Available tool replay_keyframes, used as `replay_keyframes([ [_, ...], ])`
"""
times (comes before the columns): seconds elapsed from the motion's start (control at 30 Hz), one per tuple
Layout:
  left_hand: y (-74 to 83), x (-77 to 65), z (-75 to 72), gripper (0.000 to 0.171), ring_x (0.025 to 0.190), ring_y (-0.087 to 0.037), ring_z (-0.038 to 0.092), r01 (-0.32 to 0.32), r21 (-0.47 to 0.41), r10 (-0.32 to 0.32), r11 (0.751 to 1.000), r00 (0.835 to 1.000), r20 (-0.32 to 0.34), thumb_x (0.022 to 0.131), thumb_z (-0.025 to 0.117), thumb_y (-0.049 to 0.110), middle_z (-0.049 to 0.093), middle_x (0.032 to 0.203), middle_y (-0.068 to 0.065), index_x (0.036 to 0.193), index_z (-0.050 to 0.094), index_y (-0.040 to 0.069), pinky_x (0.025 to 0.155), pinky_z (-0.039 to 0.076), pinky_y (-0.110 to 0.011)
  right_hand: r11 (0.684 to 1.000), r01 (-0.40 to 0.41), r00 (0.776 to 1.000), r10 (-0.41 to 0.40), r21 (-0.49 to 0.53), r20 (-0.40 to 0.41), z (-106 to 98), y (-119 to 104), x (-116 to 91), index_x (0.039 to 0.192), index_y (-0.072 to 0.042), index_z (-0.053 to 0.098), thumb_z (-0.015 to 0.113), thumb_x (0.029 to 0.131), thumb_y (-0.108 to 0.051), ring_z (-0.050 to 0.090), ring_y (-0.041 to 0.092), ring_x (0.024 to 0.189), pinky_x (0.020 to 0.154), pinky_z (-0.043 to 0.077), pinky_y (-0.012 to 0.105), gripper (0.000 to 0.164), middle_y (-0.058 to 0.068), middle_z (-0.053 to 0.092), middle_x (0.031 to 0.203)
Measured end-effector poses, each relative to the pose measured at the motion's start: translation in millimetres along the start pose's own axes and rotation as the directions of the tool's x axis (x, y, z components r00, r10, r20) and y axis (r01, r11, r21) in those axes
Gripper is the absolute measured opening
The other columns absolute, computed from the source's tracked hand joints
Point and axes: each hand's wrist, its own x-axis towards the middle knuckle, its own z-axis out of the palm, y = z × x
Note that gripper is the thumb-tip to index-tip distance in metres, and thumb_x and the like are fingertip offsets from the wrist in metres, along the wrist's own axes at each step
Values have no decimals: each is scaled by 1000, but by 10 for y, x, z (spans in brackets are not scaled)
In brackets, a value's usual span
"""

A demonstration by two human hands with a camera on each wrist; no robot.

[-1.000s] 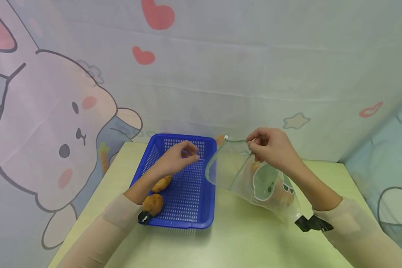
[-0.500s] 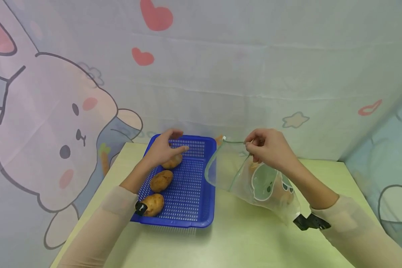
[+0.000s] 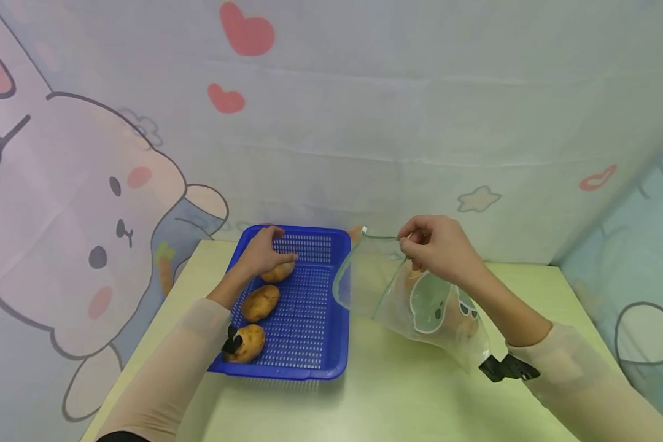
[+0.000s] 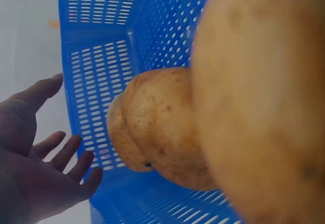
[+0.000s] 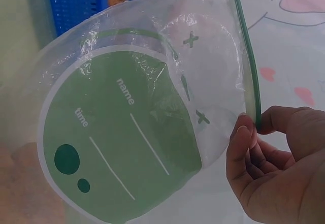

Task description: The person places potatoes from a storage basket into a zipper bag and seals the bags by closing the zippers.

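My left hand is at the back of a blue plastic basket, just above the farthest potato. In the left wrist view its fingers are spread and hold nothing. A second potato and a third potato lie nearer along the basket's left side. My right hand pinches the rim of a clear zip bag with a green print. The bag's mouth gapes toward the basket. Brownish shapes show dimly through the bag; their kind is unclear.
Basket and bag are on a pale green table. Behind it hangs a light cloth backdrop printed with a rabbit and hearts. The basket's raised rim stands between the potatoes and the bag.
My left hand has moved left and back, away from the bag's mouth, then down to the far potato. My right hand keeps its pinch on the bag's rim.
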Motion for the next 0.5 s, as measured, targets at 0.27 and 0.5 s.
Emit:
replay_keyframes([
  [0.27, -138, 7, -31, 79, 145, -49, 42, 71, 16, -72, 997, 995, 74, 96, 78, 26, 44, 156, -33, 154, 40, -11, 119, 39, -58, 1000, 13, 1000, -13, -1, 13, 41, -11, 18, 108, -3, 74, 63, 98, -9, 67, 25, 61, 56, 57, 33, 16, 9, 71, 78],
  [0.5, -165, -38, -26, 75, 138, -50, 50, 155, 119, -171, 981, 975, 141, 99, 75, 24, 49, 151, -35, 153, 40, -14, 114, 45, -58, 1000, 16, 1000, -16, -3, 16, 50, -12, 24, 108, -3, 75, 63, 98, -10, 67, 25, 60, 56, 58, 33, 17, 12, 72, 79],
])
